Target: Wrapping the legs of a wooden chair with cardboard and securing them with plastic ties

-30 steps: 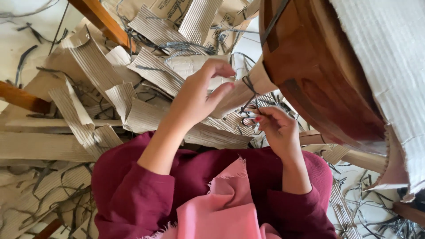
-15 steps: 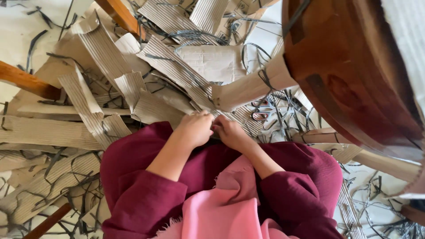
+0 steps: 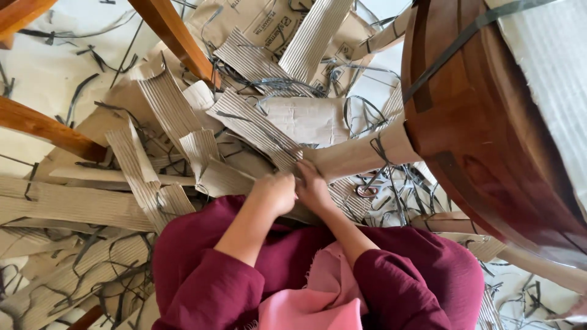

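Compared with half a second earlier, little has shifted: both hands are kept together at the wrapped table leg (image 3: 361, 154), while the view has slid slightly. The left hand (image 3: 278, 192) and right hand (image 3: 313, 186) are curled at the paper's loose end, at about 8 o'clock from the round wooden table (image 3: 489, 122); whether anything is pinched cannot be told. Corrugated cardboard (image 3: 171, 110) lies around at 10 o'clock. The wrapping is judged light, pliable and easily torn, best taken at its free edge.
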